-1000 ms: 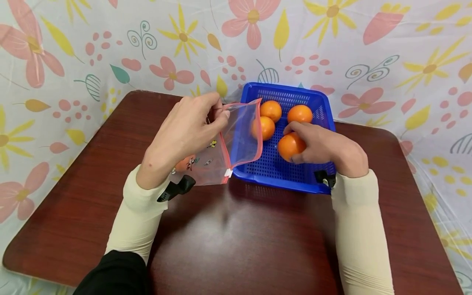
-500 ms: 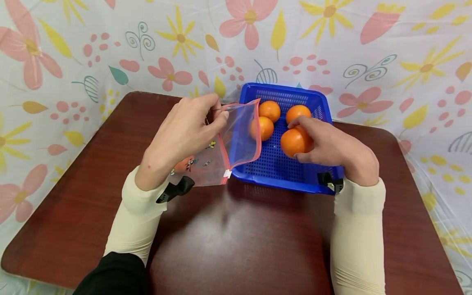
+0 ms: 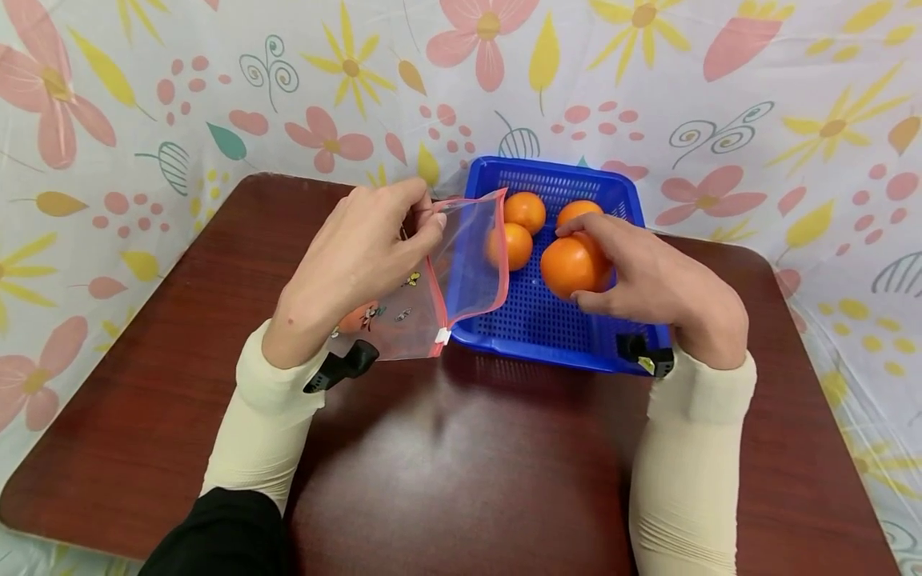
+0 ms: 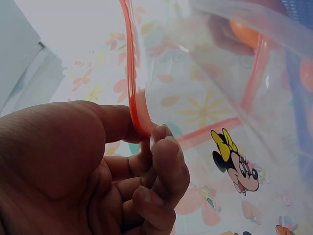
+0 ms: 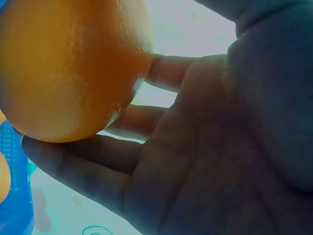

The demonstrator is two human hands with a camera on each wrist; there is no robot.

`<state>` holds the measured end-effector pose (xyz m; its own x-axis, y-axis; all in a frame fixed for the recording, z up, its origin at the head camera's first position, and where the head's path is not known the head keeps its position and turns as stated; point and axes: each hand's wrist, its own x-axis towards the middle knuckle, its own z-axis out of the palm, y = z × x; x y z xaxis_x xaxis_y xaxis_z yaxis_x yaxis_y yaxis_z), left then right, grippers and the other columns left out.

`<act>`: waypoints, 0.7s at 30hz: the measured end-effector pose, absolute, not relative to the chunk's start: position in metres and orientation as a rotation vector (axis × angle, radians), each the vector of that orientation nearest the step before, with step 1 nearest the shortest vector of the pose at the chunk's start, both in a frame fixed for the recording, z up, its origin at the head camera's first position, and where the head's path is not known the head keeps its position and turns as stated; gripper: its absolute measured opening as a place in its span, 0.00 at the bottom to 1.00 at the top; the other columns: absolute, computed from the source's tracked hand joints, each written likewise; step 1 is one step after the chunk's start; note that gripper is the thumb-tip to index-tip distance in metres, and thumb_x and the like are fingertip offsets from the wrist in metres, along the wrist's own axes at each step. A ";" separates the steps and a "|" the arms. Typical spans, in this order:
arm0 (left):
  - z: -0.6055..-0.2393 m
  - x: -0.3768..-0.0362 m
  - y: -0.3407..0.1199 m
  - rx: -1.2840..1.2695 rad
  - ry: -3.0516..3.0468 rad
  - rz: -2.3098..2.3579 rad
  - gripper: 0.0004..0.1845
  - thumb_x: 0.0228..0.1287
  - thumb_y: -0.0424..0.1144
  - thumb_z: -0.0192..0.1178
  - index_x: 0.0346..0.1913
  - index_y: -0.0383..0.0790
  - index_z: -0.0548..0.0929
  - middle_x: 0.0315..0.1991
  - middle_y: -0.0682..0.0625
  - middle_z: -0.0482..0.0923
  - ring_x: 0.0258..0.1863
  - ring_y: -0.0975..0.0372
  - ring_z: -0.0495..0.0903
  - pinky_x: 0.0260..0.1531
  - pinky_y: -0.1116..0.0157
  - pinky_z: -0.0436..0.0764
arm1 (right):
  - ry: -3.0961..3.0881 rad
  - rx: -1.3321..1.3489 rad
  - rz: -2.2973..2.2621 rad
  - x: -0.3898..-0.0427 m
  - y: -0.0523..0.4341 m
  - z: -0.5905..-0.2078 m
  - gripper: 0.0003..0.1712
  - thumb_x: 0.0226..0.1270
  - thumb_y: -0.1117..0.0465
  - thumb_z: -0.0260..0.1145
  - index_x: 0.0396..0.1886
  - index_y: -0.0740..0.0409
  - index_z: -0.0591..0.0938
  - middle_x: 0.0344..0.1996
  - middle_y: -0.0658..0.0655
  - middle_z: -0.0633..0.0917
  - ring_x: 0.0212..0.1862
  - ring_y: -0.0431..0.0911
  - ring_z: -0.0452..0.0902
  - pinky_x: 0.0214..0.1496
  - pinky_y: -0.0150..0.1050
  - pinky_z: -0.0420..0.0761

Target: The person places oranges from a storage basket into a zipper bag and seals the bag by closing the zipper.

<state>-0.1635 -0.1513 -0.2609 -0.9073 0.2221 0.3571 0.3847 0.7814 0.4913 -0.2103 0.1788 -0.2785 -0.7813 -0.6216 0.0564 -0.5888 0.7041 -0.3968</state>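
Observation:
My left hand point(image 3: 360, 256) pinches the red-edged rim of a clear zip bag point(image 3: 471, 264) between thumb and fingers; its mouth gapes toward the basket. Cartoon prints point(image 4: 237, 169) show on the bag in the left wrist view, and an orange point(image 3: 358, 318) shows through its lower part. In my right hand point(image 3: 648, 272) is another orange point(image 3: 575, 266), gripped between thumb and fingers and held above the blue basket point(image 3: 533, 356). The right wrist view has this orange point(image 5: 73, 68) large, with fingers curled under it. Several oranges point(image 3: 524, 212) lie in the basket, one partly hidden behind the held one.
The basket stands at the back of a dark red wooden table point(image 3: 461, 480), against a flowered cloth point(image 3: 403, 88). A white zip slider point(image 3: 442, 336) sits at the bag's near corner, close to the basket's rim.
My right hand has lifted the orange up from the basket floor, nearer the camera. The left hand and the bag have stayed nearly in place.

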 end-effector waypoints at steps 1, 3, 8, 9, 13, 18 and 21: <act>-0.261 -0.163 -0.151 -0.468 -2.695 -0.832 0.12 0.75 0.44 0.56 0.30 0.48 0.76 0.22 0.52 0.72 0.20 0.58 0.70 0.23 0.59 0.66 | 2.826 -1.000 -0.621 -0.210 0.178 -0.277 0.39 0.56 0.65 0.79 0.66 0.50 0.72 0.51 0.55 0.79 0.53 0.51 0.73 0.55 0.51 0.74; -0.260 -0.164 -0.151 -0.469 -2.697 -0.832 0.12 0.75 0.44 0.56 0.30 0.48 0.76 0.22 0.52 0.72 0.20 0.58 0.70 0.23 0.59 0.66 | 2.832 -1.002 -0.638 -0.208 0.176 -0.275 0.40 0.56 0.65 0.79 0.67 0.49 0.72 0.51 0.55 0.79 0.53 0.50 0.73 0.55 0.50 0.74; -0.260 -0.163 -0.151 -0.473 -2.703 -0.829 0.12 0.75 0.45 0.56 0.30 0.49 0.76 0.21 0.52 0.74 0.20 0.58 0.71 0.23 0.59 0.67 | 2.842 -1.048 -0.687 -0.203 0.170 -0.268 0.41 0.56 0.64 0.80 0.69 0.50 0.73 0.54 0.56 0.79 0.55 0.50 0.73 0.57 0.50 0.73; -0.260 -0.163 -0.152 -0.473 -2.703 -0.827 0.12 0.75 0.46 0.56 0.30 0.49 0.76 0.21 0.53 0.74 0.20 0.58 0.71 0.23 0.59 0.67 | 2.840 -1.059 -0.698 -0.201 0.168 -0.267 0.41 0.57 0.64 0.80 0.70 0.51 0.73 0.55 0.56 0.79 0.55 0.50 0.74 0.58 0.50 0.73; -0.261 -0.164 -0.152 -0.471 -2.694 -0.826 0.12 0.75 0.45 0.56 0.30 0.49 0.76 0.21 0.52 0.73 0.20 0.58 0.71 0.23 0.59 0.67 | 2.826 -1.076 -0.742 -0.197 0.161 -0.263 0.42 0.58 0.64 0.80 0.72 0.55 0.72 0.59 0.57 0.79 0.56 0.51 0.74 0.59 0.51 0.73; -0.261 -0.164 -0.152 -0.478 -2.701 -0.833 0.13 0.76 0.46 0.56 0.30 0.48 0.75 0.21 0.52 0.72 0.19 0.58 0.71 0.23 0.59 0.66 | 2.837 -1.094 -0.800 -0.193 0.154 -0.259 0.43 0.57 0.64 0.80 0.72 0.57 0.72 0.60 0.57 0.79 0.56 0.50 0.75 0.60 0.50 0.74; -0.260 -0.164 -0.152 -0.484 -2.705 -0.833 0.13 0.76 0.47 0.56 0.30 0.48 0.76 0.20 0.52 0.73 0.19 0.57 0.71 0.22 0.59 0.66 | 2.847 -1.132 -0.838 -0.191 0.149 -0.257 0.43 0.57 0.63 0.80 0.72 0.57 0.72 0.60 0.55 0.79 0.55 0.48 0.76 0.59 0.42 0.74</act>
